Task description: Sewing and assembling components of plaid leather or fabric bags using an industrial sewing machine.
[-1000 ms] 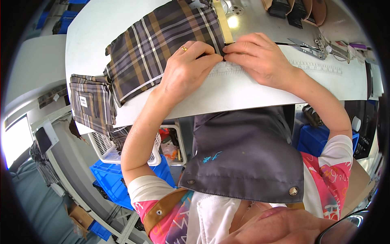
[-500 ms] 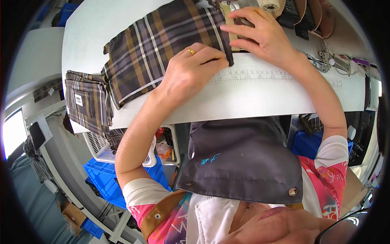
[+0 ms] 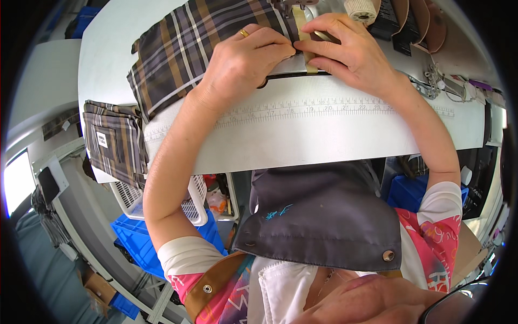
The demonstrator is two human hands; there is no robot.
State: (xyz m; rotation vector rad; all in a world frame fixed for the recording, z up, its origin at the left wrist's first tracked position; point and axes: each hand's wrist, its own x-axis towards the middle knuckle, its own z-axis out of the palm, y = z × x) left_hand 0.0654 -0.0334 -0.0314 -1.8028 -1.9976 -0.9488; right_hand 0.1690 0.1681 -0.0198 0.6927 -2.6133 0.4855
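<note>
A dark plaid cloth (image 3: pixel 189 46), brown and grey with white lines, lies on the white table in front of the sewing machine. My left hand (image 3: pixel 237 65), with a ring on one finger, pinches the cloth's right edge near the presser foot. My right hand (image 3: pixel 353 56) is beside it, fingers apart, with its fingertips at that edge and on a beige strip (image 3: pixel 312 69). Between its fingers shows a slim metal shape (image 3: pixel 325 36); whether it is held I cannot tell. The sewing machine's needle area (image 3: pixel 294 4) is at the top edge.
A folded plaid piece with a white label (image 3: pixel 116 143) lies at the table's left corner. Printed ruler markings (image 3: pixel 302 109) run along the white table (image 3: pixel 302 140). A white basket (image 3: pixel 198 197) and blue crate (image 3: pixel 137 237) are below. Metal tools (image 3: pixel 431 81) lie at right.
The cloth has shifted up and left, away from the table's front edge, uncovering more of the ruler. My left hand has moved up with its edge; the right has barely moved.
</note>
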